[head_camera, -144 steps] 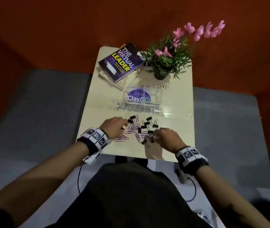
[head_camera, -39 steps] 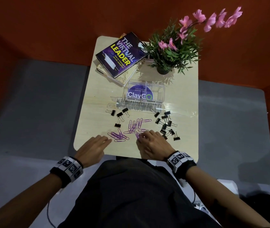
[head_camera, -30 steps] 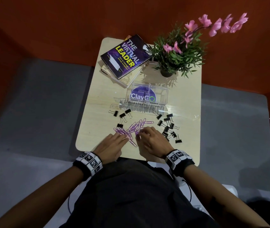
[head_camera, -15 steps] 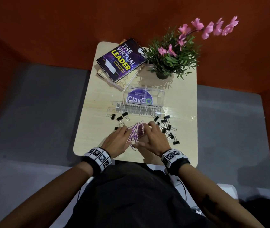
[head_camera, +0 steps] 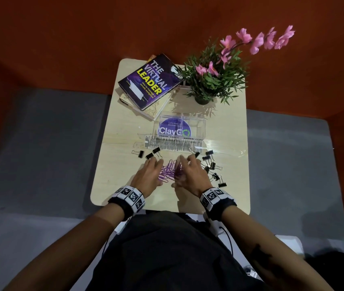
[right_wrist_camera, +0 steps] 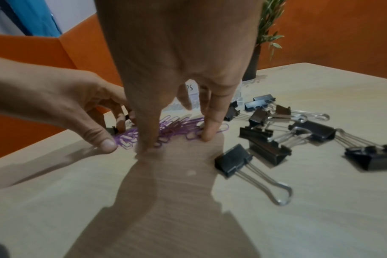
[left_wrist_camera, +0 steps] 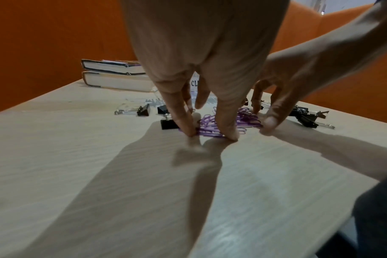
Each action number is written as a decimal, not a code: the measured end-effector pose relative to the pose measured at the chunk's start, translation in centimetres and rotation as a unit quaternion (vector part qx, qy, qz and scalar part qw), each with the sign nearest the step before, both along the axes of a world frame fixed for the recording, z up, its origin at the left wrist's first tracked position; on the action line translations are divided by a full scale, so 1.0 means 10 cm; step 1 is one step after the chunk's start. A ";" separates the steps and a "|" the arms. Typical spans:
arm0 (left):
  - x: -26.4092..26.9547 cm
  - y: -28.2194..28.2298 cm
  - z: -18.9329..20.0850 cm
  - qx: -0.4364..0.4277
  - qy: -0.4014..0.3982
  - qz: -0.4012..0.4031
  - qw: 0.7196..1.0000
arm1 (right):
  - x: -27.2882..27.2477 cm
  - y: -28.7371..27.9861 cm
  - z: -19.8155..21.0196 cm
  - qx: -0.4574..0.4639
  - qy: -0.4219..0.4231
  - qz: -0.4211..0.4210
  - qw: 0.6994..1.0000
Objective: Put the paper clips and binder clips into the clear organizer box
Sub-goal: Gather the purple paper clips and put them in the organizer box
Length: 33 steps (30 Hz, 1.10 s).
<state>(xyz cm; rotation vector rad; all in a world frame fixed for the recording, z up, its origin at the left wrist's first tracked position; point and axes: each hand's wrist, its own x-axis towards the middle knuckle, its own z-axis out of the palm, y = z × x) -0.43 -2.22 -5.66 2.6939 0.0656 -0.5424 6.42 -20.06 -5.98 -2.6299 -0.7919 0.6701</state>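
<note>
Purple paper clips (head_camera: 170,170) lie bunched in a pile between my two hands on the table. My left hand (head_camera: 148,175) presses straight fingertips (left_wrist_camera: 229,132) down on the pile's left side (left_wrist_camera: 210,125). My right hand (head_camera: 190,173) does the same on the right side, fingers (right_wrist_camera: 208,132) touching the clips (right_wrist_camera: 177,128). Neither hand grips anything. Black binder clips lie in two groups: three on the left (head_camera: 149,155) and several on the right (head_camera: 211,166). The clear organizer box (head_camera: 181,128) stands behind the clips, with hand-written labels on its front.
Stacked books (head_camera: 149,82) sit at the back left of the small wooden table (head_camera: 116,169). A potted plant with pink flowers (head_camera: 215,80) is at the back right. Orange walls and a grey floor surround the table.
Both hands have slid inward and forward from the table's front. They have raked the scattered purple paper clips into one tight pile between them. The binder clips have stayed put.
</note>
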 end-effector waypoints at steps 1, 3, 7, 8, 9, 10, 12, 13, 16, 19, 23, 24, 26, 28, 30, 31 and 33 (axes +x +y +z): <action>0.01 -0.01 -0.02 -0.007 0.000 -0.002 1.000 | 0.00 0.01 -0.02 -0.012 0.000 0.014 1.000; 0.06 -0.04 -0.02 -0.026 0.000 -0.003 1.000 | 0.01 0.03 -0.04 -0.019 0.000 0.025 1.000; 0.12 -0.07 0.00 -0.024 0.017 -0.007 1.000 | 0.04 0.02 -0.03 0.000 -0.010 0.018 1.000; 0.12 -0.07 0.00 -0.012 0.025 -0.018 0.999 | 0.04 0.01 -0.02 -0.004 -0.015 0.023 1.000; 0.13 -0.08 0.01 0.005 0.029 -0.032 0.999 | 0.04 0.00 -0.03 -0.014 -0.021 0.032 0.999; 0.14 -0.08 0.01 0.021 0.028 -0.046 0.998 | 0.04 0.00 -0.04 -0.024 -0.029 0.042 0.998; 0.15 -0.10 0.02 0.042 0.015 -0.065 0.997 | 0.05 -0.02 -0.06 -0.027 -0.046 0.049 0.997; 0.15 -0.11 0.02 0.042 0.006 -0.071 0.997 | 0.05 -0.03 -0.07 -0.021 -0.051 0.047 0.997; 0.13 -0.13 0.00 0.039 -0.016 -0.081 0.996 | 0.04 -0.04 -0.08 -0.008 -0.065 0.049 0.997; 0.16 -0.14 0.00 0.041 -0.028 -0.077 0.996 | 0.06 0.00 -0.03 -0.007 -0.080 0.065 0.995; 0.23 -0.07 -0.01 0.026 -0.014 -0.048 0.998 | 0.19 0.01 0.00 -0.013 -0.077 0.076 0.994; 0.24 -0.04 -0.02 0.014 -0.013 -0.034 0.999 | 0.22 -0.01 0.00 -0.013 -0.069 0.076 0.995; 0.27 0.00 0.00 -0.024 -0.015 0.007 1.000 | 0.29 -0.06 0.03 -0.003 -0.049 0.059 0.997; 0.32 0.05 0.11 -0.076 -0.027 0.052 0.995 | 0.34 -0.12 0.09 0.016 -0.025 0.028 0.999; 0.39 0.11 0.27 -0.117 -0.045 0.082 0.989 | 0.39 -0.15 0.16 0.052 -0.010 -0.004 0.999; 0.43 0.14 0.37 -0.133 -0.053 0.092 0.985 | 0.42 -0.15 0.21 0.075 -0.004 -0.022 0.997; 0.56 0.20 0.52 -0.157 -0.071 0.111 0.979 | 0.51 -0.13 0.32 0.116 -0.002 -0.059 0.991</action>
